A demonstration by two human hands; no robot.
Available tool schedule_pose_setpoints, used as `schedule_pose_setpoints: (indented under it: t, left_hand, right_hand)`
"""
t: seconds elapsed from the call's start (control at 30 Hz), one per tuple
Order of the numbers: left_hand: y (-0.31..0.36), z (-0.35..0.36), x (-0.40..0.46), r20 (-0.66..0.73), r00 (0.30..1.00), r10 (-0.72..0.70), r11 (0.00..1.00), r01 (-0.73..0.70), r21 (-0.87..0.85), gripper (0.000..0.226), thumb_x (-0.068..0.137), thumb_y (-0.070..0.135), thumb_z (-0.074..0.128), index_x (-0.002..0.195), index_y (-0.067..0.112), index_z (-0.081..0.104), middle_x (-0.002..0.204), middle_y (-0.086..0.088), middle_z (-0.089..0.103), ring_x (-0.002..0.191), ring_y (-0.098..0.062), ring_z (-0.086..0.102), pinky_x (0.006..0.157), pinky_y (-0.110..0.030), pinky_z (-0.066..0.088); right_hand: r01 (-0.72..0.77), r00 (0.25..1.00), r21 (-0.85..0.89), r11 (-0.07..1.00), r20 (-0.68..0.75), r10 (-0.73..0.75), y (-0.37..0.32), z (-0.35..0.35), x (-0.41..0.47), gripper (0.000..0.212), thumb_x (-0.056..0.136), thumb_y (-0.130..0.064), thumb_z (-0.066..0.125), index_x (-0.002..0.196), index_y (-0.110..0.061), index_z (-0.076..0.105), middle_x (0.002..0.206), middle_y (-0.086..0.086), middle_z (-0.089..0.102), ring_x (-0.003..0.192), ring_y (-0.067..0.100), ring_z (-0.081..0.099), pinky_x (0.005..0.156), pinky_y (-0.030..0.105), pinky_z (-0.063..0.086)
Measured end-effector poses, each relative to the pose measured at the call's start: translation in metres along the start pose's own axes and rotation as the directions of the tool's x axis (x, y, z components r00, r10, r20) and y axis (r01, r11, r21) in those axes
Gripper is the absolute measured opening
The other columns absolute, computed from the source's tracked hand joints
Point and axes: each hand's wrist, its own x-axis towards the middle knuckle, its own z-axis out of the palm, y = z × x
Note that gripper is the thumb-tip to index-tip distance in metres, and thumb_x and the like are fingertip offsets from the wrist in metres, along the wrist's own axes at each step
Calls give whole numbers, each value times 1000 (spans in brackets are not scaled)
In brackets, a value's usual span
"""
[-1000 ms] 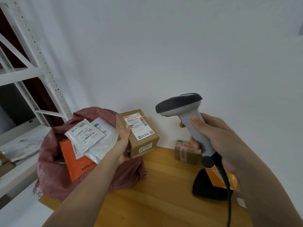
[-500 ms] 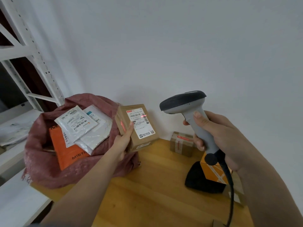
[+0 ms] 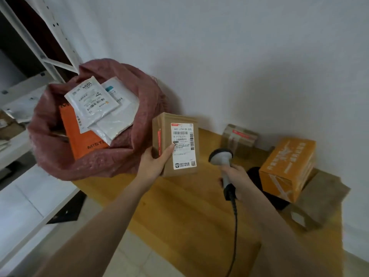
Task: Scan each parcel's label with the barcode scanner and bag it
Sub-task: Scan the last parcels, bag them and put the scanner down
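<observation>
Head view: left hand point(image 3: 153, 162) grips an upright cardboard box point(image 3: 175, 144), its paper label point(image 3: 183, 145) facing up, above the wooden table's point(image 3: 179, 216) left edge beside a woven red sack point(image 3: 123, 156). Right hand point(image 3: 236, 179) clasps the grey plastic scanner point(image 3: 221, 156) near the back edge.
</observation>
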Motion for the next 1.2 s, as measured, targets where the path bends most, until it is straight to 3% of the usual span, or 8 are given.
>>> schedule_pose_setpoints:
  t: [0.17,0.4,0.63,0.73,0.83,0.93,1.07,1.2]
  left_hand:
    - [-22,10,-2,-3,999,-41,997,41,72,40,83,49,68,112,24,54,90,20,59,77,6,57,52,-8,44]
    - [-34,15,2,45,996,-73,995,69,67,45,83,51,67,118,27,59,96,18,66,86,2,65,59,-13,48]
    - [-40,11,0,110,991,-75,997,71,35,49,82,54,66,122,27,60,107,11,70,88,2,67,61,-11,50]
    - [-38,4,-4,123,990,-75,997,72,24,58,76,61,67,123,28,60,109,12,70,93,-2,68,70,-17,52]
    - [-29,-3,-5,140,988,-63,998,62,12,64,70,66,67,121,27,60,107,12,71,93,-4,69,72,-18,52]
    - [-15,-11,-4,145,989,-34,999,33,6,59,76,61,65,122,24,58,103,14,68,89,-2,66,66,-16,49]
    - [4,-26,-2,203,978,49,999,-51,4,90,64,74,61,135,19,52,120,3,65,100,-9,64,81,-24,51]
    - [23,-57,-2,254,957,140,990,-133,-45,90,69,73,57,138,17,49,124,2,64,101,-8,64,77,-19,49]
  right_hand:
    - [-154,984,-67,986,-96,147,70,1,41,30,96,-24,60,120,-10,51,101,10,58,92,28,57,84,42,52]
    - [-287,955,-130,949,-119,273,112,-6,65,51,100,-23,51,145,-7,35,137,16,47,104,28,49,87,39,44]
    - [-304,940,-196,932,-222,260,127,-8,76,39,98,-21,54,130,0,52,115,14,55,102,29,54,87,39,47]
    - [-319,928,-262,911,-282,244,123,-5,73,40,100,-16,50,133,5,46,127,22,53,115,37,53,102,44,44]
    - [-341,919,-296,892,-305,250,111,0,64,39,99,-15,50,132,5,45,128,22,52,115,36,52,93,37,45]
    - [-232,942,-295,927,-306,138,91,7,53,11,96,-15,54,103,-7,56,109,16,54,94,30,52,80,37,44]
    - [45,970,-3,999,-238,-44,36,37,21,54,95,-46,54,139,-15,49,139,9,51,127,28,48,104,42,41]
    - [236,965,261,936,54,-258,-8,77,-32,75,76,-78,52,139,-38,48,135,5,57,123,27,54,102,54,45]
